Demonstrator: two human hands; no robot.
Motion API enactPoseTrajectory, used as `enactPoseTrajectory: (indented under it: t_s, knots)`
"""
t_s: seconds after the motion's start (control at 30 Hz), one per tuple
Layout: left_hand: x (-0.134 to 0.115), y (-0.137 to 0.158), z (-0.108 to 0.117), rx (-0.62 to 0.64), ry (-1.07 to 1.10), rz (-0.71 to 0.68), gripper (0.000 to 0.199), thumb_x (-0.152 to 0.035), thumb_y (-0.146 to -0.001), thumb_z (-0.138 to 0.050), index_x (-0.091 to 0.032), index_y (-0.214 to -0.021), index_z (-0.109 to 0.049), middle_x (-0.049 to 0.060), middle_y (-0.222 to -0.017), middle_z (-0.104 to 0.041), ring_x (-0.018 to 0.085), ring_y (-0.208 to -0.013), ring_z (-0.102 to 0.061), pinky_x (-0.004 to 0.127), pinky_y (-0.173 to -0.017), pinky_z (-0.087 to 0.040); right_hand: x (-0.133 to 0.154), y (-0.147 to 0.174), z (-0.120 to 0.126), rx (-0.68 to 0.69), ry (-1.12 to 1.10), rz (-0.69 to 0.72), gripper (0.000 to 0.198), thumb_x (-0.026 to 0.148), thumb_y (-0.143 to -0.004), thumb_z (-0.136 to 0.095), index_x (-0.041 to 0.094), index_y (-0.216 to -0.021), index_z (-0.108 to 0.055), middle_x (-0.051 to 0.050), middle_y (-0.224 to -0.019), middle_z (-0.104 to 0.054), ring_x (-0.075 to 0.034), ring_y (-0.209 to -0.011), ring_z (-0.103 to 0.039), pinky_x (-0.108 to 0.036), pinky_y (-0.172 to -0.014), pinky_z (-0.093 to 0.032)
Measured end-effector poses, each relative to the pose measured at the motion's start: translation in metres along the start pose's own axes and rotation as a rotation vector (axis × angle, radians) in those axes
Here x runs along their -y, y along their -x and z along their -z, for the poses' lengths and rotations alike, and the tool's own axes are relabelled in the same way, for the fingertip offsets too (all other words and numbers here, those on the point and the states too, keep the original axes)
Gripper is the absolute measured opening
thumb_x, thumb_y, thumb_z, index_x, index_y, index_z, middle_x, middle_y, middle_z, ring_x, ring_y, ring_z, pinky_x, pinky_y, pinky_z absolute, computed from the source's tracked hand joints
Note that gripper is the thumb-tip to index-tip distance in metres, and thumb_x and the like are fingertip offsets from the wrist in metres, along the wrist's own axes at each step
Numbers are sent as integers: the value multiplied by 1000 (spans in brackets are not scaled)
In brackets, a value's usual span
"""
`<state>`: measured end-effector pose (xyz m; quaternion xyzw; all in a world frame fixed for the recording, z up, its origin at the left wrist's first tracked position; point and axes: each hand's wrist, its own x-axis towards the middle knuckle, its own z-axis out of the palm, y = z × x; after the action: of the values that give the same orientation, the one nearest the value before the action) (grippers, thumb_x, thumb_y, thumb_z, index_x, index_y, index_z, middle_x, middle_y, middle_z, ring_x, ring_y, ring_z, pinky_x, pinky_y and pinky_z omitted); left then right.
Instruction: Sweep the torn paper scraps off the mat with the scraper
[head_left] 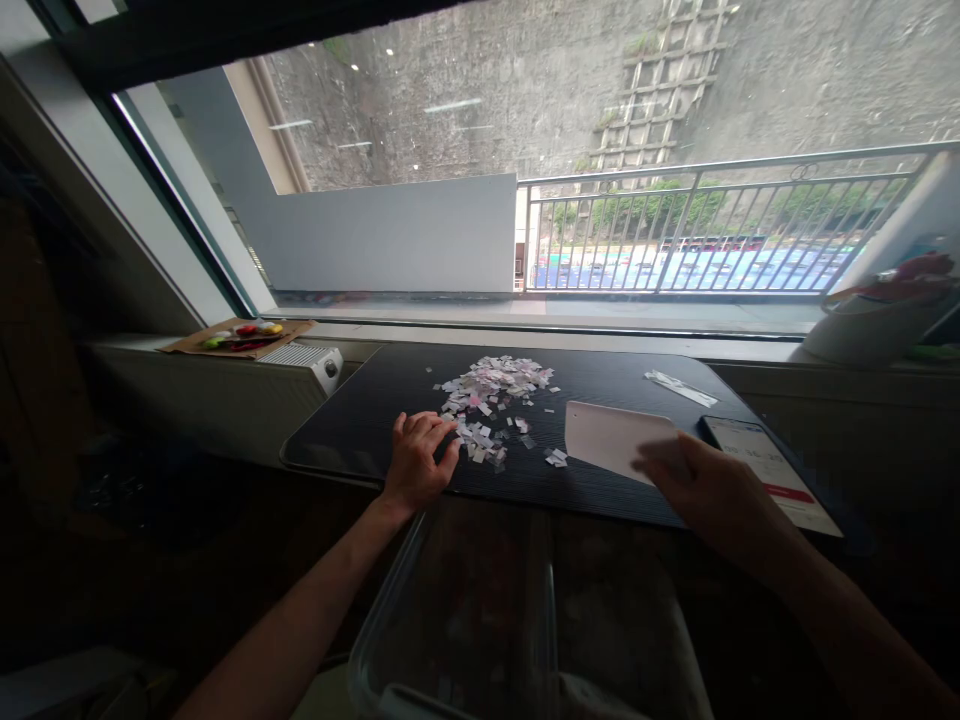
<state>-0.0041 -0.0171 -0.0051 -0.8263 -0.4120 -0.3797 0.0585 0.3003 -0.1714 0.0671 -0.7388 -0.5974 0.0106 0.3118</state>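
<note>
A loose heap of small white and pinkish paper pieces (499, 378) lies on the dark table (360, 420). My left hand (421, 455) rests at the left side of the nearer pieces, its fingers loosely bent and the thumb apart. Nothing shows in its grasp. My right hand (701, 485) grips a thin pale card (615, 438) by its right end. The card's left edge comes close to a few pieces that lie apart from the heap. My fingers hide the card's right end.
A tablet or large phone (780, 470) with a lit screen lies on the right, and thin white strips (681, 388) lie behind it. Below the table's front edge stands a clear plastic bin (457, 600). Cardboard with colourful items (247, 335) sits at left, near the window.
</note>
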Motion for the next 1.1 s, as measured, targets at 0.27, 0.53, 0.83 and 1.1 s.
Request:
enactPoseTrajectory:
  t_s: [0.27, 0.53, 0.83, 1.1]
  knots:
    - [-1, 0, 2, 3, -8, 6, 21, -29, -86, -52, -23, -101, -66, 6, -98, -68, 26, -107, -57, 52, -108, -26, -11, 2, -6, 30, -267, -36, 23, 41, -74, -63, 21, -84, -71, -2, -71, -73, -21, -64, -67, -28, -58, -50]
    - [-1, 0, 2, 16, -14, -3, 21, -29, -86, -52, -23, -100, -65, 6, -98, -68, 26, -106, -58, 52, -108, -26, -11, -7, -19, 6, -318, -47, 26, 41, -74, -62, 20, -88, -71, -4, -75, -73, -21, -68, -67, -31, -62, -51]
    - [-5, -1, 4, 27, -4, -1, 21, -27, -86, -51, -22, -100, -66, 6, -96, -68, 26, -106, -57, 52, -109, -25, -14, -1, -2, 46, -262, -75, 24, 42, -72, -66, 22, -83, -71, -2, -71, -72, -22, -64, -66, -31, -58, -51]
    - [-4, 0, 3, 30, -13, -1, 21, -28, -86, -51, -23, -101, -65, 6, -98, -69, 26, -107, -57, 51, -109, -25, -19, 1, -2, 116, -450, -138, 27, 45, -68, -69, 21, -81, -69, -4, -73, -74, -24, -69, -69, -33, -63, -54]
